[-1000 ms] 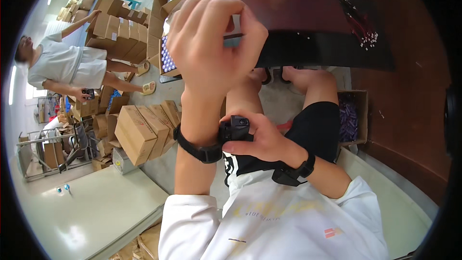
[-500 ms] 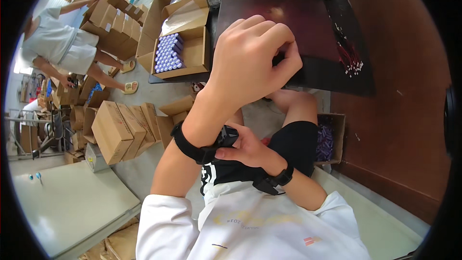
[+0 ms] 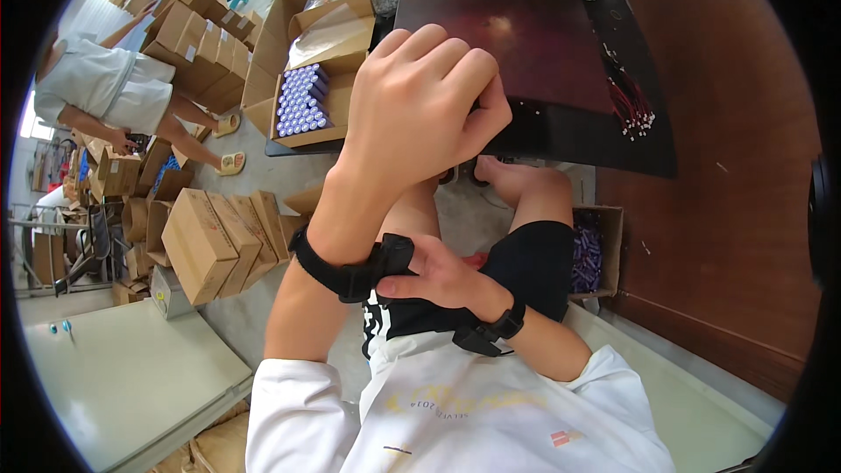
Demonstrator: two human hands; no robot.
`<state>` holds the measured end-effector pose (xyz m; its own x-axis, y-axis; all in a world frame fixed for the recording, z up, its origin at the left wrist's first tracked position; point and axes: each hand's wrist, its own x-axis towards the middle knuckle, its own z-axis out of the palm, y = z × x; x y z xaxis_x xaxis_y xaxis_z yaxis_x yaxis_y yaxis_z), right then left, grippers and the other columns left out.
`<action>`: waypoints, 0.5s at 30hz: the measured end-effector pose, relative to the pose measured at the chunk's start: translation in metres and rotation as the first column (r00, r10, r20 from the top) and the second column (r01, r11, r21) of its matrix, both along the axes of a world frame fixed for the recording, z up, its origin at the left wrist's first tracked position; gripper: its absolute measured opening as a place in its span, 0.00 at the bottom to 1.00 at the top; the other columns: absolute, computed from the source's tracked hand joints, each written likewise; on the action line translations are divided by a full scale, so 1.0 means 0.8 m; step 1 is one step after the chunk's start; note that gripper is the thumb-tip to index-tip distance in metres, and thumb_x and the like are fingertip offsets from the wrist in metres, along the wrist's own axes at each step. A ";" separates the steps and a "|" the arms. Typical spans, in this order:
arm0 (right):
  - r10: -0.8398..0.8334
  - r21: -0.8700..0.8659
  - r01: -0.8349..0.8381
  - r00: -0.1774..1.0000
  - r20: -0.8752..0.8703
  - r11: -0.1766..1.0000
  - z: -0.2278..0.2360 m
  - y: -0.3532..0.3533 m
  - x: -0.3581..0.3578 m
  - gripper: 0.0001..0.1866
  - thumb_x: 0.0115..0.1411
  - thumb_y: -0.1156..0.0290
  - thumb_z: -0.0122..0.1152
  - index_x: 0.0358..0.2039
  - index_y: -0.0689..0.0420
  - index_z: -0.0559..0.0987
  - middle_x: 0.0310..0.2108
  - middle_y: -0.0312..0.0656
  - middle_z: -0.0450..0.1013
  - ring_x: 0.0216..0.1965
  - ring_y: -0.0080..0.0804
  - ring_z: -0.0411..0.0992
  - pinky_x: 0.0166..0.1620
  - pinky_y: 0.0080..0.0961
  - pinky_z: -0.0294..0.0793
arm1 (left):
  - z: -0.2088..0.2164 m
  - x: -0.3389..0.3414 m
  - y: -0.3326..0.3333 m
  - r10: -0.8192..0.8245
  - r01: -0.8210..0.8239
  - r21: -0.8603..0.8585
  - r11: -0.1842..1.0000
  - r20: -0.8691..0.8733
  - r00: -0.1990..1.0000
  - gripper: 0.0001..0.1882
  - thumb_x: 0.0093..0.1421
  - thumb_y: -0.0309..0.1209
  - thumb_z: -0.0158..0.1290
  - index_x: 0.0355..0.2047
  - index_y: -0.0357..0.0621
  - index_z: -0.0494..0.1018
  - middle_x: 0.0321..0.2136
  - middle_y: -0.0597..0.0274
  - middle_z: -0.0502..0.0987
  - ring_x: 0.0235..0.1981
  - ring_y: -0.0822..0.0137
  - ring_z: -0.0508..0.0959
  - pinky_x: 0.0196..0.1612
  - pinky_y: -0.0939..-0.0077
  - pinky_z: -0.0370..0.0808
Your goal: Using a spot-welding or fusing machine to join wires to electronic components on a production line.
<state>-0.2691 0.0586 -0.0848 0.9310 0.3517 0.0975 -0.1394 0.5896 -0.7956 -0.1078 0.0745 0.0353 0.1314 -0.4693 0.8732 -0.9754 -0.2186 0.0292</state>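
My left hand (image 3: 425, 105) is raised in a closed fist, its back toward me, in front of the dark table; nothing shows in it, though the palm side is hidden. Around that wrist runs a black strap (image 3: 326, 264) carrying a small black box-shaped device (image 3: 397, 253). The thumb and fingers of my right hand (image 3: 445, 277) are closed on this device, with some fingers hidden behind it. A second black wrist strap (image 3: 510, 322) circles my right wrist, a dark unit attached to it.
The dark table (image 3: 561, 136) bears a reddish-brown mat (image 3: 543, 44) and red and black wires (image 3: 626, 105). An open carton (image 3: 340, 70) at its left holds purple-wrapped cylindrical cells (image 3: 300, 103). Stacked cartons (image 3: 200, 241) stand left; another box (image 3: 611, 250) sits right. A person (image 3: 105, 79) stands far left.
My left fist and wrist have shifted left and slightly turned. The right hand has followed a little to the left, still on the wrist device.
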 end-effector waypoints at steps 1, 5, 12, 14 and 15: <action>-0.022 0.016 0.022 1.000 -0.013 1.000 -0.001 0.005 0.000 0.20 0.63 0.72 0.70 0.52 0.59 0.74 0.39 0.35 0.77 0.40 0.22 0.76 0.41 0.23 0.73 | 0.000 0.000 0.002 0.023 -0.023 -0.018 1.000 0.002 1.000 0.09 0.44 0.25 0.60 0.18 0.47 0.69 0.15 0.67 0.67 0.20 0.64 0.70 0.26 0.70 0.68; -0.062 -0.026 0.062 0.998 0.009 0.998 -0.004 0.011 0.002 0.21 0.62 0.70 0.71 0.53 0.59 0.73 0.40 0.35 0.78 0.39 0.22 0.77 0.39 0.22 0.73 | 0.001 -0.002 0.005 -0.019 0.019 -0.019 1.000 -0.024 1.000 0.08 0.44 0.24 0.61 0.19 0.46 0.71 0.16 0.67 0.69 0.20 0.64 0.71 0.26 0.72 0.69; 0.016 -0.100 -0.012 0.999 0.045 0.995 -0.002 0.007 0.007 0.26 0.61 0.65 0.73 0.56 0.57 0.73 0.44 0.35 0.78 0.43 0.21 0.75 0.38 0.22 0.71 | 0.020 -0.012 0.017 -0.039 0.039 -0.007 0.999 -0.290 0.956 0.05 0.49 0.21 0.61 0.26 0.41 0.76 0.18 0.64 0.73 0.22 0.66 0.76 0.28 0.74 0.73; 0.021 -0.283 -0.003 0.998 0.061 0.959 -0.005 -0.002 0.011 0.30 0.60 0.61 0.73 0.58 0.57 0.73 0.47 0.34 0.77 0.48 0.20 0.73 0.41 0.22 0.72 | 0.017 0.000 0.024 -0.024 0.035 0.034 0.999 -0.287 0.958 0.05 0.48 0.25 0.62 0.25 0.44 0.76 0.18 0.65 0.74 0.21 0.62 0.75 0.28 0.70 0.72; 0.000 -0.276 0.019 0.998 0.069 0.961 -0.006 -0.016 0.011 0.30 0.60 0.61 0.73 0.58 0.57 0.73 0.47 0.34 0.77 0.48 0.20 0.73 0.41 0.22 0.72 | 0.018 0.005 0.034 0.051 -0.015 0.110 0.994 -0.331 0.942 0.04 0.51 0.25 0.62 0.26 0.42 0.76 0.20 0.62 0.75 0.23 0.60 0.76 0.29 0.69 0.73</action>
<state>-0.2601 0.0461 -0.0894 0.9292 0.3646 0.0604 -0.0751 0.3464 -0.9351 -0.1038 0.1014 0.0498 0.4230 -0.5462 0.7230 -0.9060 -0.2697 0.3263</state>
